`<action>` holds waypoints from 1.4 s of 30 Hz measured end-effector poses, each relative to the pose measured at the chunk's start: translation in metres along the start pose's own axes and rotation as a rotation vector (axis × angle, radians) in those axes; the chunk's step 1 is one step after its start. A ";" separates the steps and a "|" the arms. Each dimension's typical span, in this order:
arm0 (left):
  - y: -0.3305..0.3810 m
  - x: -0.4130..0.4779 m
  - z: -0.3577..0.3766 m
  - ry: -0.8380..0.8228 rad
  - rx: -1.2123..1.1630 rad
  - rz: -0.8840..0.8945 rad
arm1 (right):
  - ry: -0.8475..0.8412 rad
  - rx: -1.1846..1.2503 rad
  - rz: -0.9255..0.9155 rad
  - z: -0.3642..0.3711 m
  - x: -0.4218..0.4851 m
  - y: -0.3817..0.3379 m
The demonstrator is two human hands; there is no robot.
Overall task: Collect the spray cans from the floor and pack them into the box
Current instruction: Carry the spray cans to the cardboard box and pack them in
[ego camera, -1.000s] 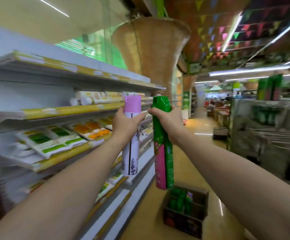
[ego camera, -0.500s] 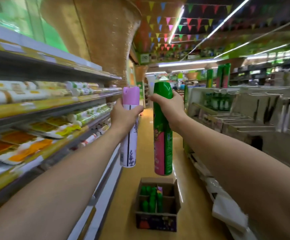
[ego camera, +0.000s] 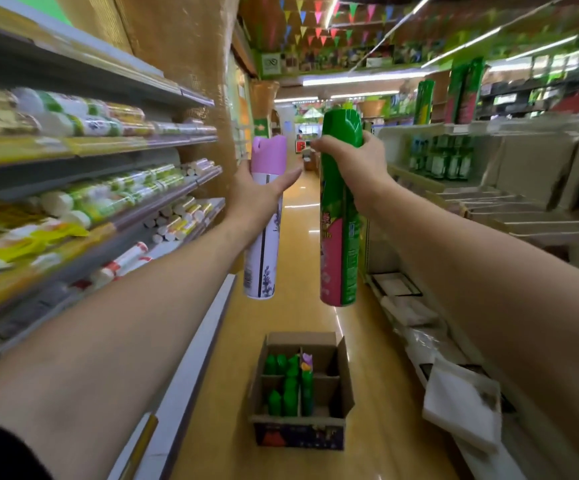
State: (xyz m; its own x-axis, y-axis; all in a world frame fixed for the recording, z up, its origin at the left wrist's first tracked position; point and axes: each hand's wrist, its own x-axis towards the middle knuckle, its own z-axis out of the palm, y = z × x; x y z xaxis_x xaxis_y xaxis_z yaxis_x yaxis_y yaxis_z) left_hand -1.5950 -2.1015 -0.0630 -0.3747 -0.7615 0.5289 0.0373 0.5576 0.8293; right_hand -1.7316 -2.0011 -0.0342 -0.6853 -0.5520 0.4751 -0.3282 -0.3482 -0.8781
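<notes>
My left hand (ego camera: pixel 258 192) holds a white spray can with a pink cap (ego camera: pixel 262 258) upright just below the cap. Its thumb sticks out straight to the right, and its fingers are hidden behind the can. My right hand (ego camera: pixel 348 161) grips a tall green spray can with a pink label (ego camera: pixel 338 244) near its top. Both cans hang side by side at chest height over the aisle. Below them on the yellow floor stands an open cardboard box (ego camera: pixel 345 379) with dividers. Several green cans (ego camera: pixel 283 386) and one with a pink cap stand in its left cells.
Stocked shelves (ego camera: pixel 90 202) run along my left, with a white base rail (ego camera: pixel 191 375) at floor level. Mostly bare shelving (ego camera: pixel 523 209) lines the right. White sheets and packaging (ego camera: pixel 461 410) lie on the floor at its foot. The aisle floor (ego camera: pixel 302 216) runs ahead.
The view has swung right and down the aisle, and the box now lies straight below the cans. My left thumb has straightened away from the white can. Both cans stay raised.
</notes>
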 end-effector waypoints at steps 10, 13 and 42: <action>-0.127 0.117 0.090 0.014 0.023 -0.133 | -0.010 -0.037 0.136 0.009 0.127 0.143; -0.170 0.152 0.112 0.012 -0.010 -0.172 | 0.012 -0.045 0.182 0.016 0.159 0.188; -0.581 0.402 0.226 -0.047 0.108 -0.579 | -0.422 -0.578 0.573 0.149 0.437 0.601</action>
State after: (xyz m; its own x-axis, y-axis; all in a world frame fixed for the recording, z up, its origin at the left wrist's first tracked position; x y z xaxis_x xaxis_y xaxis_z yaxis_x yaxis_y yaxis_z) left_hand -1.9765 -2.6572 -0.3731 -0.3464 -0.9380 -0.0149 -0.2793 0.0880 0.9562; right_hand -2.1318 -2.5647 -0.3456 -0.5864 -0.7939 -0.1606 -0.3631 0.4348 -0.8241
